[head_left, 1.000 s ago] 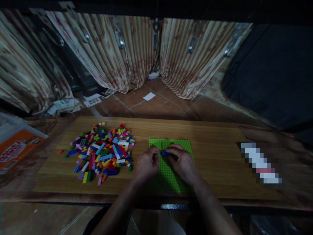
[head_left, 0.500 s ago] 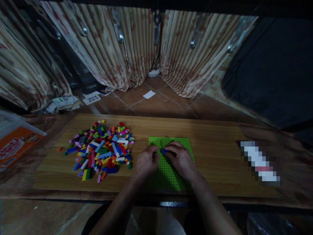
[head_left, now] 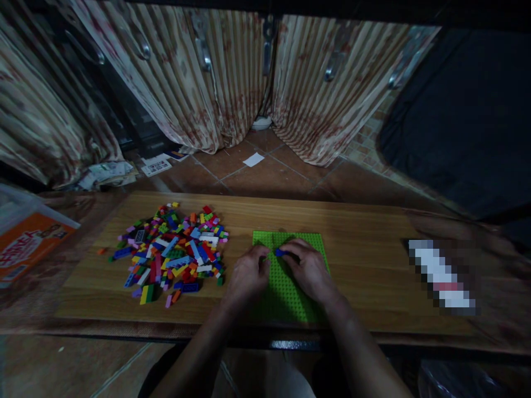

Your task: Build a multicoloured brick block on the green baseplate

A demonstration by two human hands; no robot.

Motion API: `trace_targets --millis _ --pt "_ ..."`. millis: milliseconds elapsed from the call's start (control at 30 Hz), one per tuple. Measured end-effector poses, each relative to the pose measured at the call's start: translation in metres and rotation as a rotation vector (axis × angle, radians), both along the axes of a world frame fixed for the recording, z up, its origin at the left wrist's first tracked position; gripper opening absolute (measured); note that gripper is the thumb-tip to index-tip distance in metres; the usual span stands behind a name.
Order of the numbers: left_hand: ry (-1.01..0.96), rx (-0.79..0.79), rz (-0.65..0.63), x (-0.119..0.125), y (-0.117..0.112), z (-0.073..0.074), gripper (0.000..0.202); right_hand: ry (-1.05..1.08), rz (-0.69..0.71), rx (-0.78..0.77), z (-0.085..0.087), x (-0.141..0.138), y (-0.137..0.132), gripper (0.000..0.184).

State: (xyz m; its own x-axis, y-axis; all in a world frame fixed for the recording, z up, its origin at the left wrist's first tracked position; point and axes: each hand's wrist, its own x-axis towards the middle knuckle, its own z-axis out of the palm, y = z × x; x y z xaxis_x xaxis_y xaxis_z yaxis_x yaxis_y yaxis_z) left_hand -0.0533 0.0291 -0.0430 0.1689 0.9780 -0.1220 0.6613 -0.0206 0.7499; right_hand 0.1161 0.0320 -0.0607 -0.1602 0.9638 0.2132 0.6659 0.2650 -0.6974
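A green studded baseplate lies on the wooden board between my hands. My right hand reaches over its right part, thumb and forefinger pinched on a small blue brick. The brick is held over the upper middle of the plate; whether it touches the studs I cannot tell. My left hand is at the plate's left edge, its fingers bent and drawn together close to the blue brick but apart from it. What those fingertips may hold is too small to make out.
A heap of mixed coloured bricks covers the left part of the wooden board. Beyond it at far left stands a clear tub with an orange label. A blurred-out object lies at the right end. Striped curtains hang behind.
My right fingertips and the blue brick have shifted slightly up and to the right, a little farther from my left fingertips. My left hand has stayed nearly in place.
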Motion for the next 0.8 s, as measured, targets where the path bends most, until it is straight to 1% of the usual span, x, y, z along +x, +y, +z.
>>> trace_targets --millis 200,367,600,700,800 --pt "-0.008 -0.004 -0.007 0.0 0.001 0.001 0.024 0.02 0.044 0.0 0.0 -0.002 -0.001 0.018" --pt "0.011 0.031 -0.061 0.001 -0.001 -0.003 0.029 0.008 0.053 0.021 0.001 -0.002 0.0 0.02" --pt "0.223 0.157 -0.173 0.01 -0.012 -0.014 0.039 -0.015 0.052 0.021 0.0 -0.001 0.001 0.021" --pt "0.296 0.167 -0.203 0.013 -0.014 -0.017 0.043 -0.02 0.046 0.012 0.002 -0.002 0.003 0.022" --pt "0.333 0.142 -0.216 0.015 -0.015 -0.015 0.047 -0.021 0.049 0.01 0.002 -0.002 0.005 0.022"
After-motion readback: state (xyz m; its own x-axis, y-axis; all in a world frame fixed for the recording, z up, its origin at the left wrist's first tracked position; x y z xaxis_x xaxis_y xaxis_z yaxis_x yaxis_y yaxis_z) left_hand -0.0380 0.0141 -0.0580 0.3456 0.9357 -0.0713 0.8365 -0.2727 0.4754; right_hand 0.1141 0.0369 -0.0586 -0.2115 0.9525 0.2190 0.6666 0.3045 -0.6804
